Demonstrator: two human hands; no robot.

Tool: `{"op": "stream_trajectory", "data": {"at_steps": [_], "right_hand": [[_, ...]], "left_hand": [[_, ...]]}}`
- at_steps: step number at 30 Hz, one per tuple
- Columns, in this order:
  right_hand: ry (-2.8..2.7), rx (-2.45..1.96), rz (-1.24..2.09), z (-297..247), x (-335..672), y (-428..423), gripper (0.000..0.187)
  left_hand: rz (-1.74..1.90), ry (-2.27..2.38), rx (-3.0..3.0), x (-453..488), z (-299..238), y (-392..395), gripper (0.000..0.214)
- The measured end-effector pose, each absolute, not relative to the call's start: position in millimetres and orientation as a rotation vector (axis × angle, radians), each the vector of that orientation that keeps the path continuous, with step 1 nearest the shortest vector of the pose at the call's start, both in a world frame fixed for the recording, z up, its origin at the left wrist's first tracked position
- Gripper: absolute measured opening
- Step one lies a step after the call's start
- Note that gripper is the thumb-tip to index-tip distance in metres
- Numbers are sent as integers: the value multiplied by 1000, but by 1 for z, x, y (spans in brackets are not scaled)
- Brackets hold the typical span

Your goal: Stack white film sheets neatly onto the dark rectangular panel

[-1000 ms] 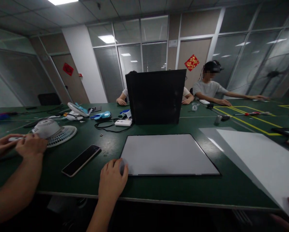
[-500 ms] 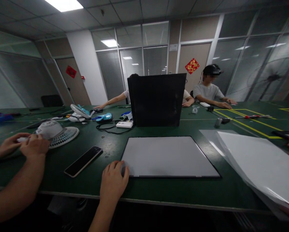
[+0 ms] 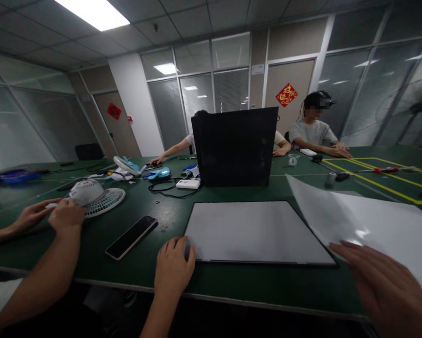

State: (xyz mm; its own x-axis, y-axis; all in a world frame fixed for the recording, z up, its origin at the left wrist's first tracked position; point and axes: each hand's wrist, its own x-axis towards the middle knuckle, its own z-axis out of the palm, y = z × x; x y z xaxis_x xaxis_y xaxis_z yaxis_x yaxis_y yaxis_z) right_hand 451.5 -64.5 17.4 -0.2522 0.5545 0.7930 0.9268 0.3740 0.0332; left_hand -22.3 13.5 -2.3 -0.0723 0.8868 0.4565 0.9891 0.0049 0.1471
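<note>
A flat white panel with a thin black frame (image 3: 260, 232) lies on the green table before me. My left hand (image 3: 174, 265) rests at its near left corner, fingers curled and thumb opposed around a small greyish thing (image 3: 187, 249), mostly hidden. At the right, my right hand (image 3: 387, 277) is at the near edge of a glossy white sheet with a clear film (image 3: 383, 216). Its fingers lie together over the sheet's edge, thumb hidden. The sheet's left part curls up beside the panel's right edge.
A black upright panel (image 3: 237, 148) stands behind the white one. A phone (image 3: 131, 237) lies to the left. A co-worker's hands (image 3: 68, 216) hold a white fan (image 3: 103, 202). Cables, a white box (image 3: 188, 184) and blue items lie farther back; people sit across the table.
My right hand has come into view at the sheet, whose left side has lifted and curled up. My left hand stays at the panel's corner. The view has shifted slightly.
</note>
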Motion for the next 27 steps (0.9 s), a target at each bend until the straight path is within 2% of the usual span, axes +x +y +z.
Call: {"op": "stream_trajectory", "data": {"at_steps": [5, 12, 19, 27], "right_hand": [[-2199, -1032, -633, 20, 412, -41, 39], [-1913, -1385, -389, -40, 449, -24, 41], [-1717, -1696, -144, -51, 466, -17, 42], [-1804, -1795, -157, -57, 453, -9, 59]], "left_hand": [[-667, -2033, -1932, -23, -8, 15, 44], [-742, -1990, -1829, -24, -14, 17, 63], [-626, -2032, -1964, -25, -9, 18, 42], [-566, -2033, -1989, -29, -11, 20, 45]]}}
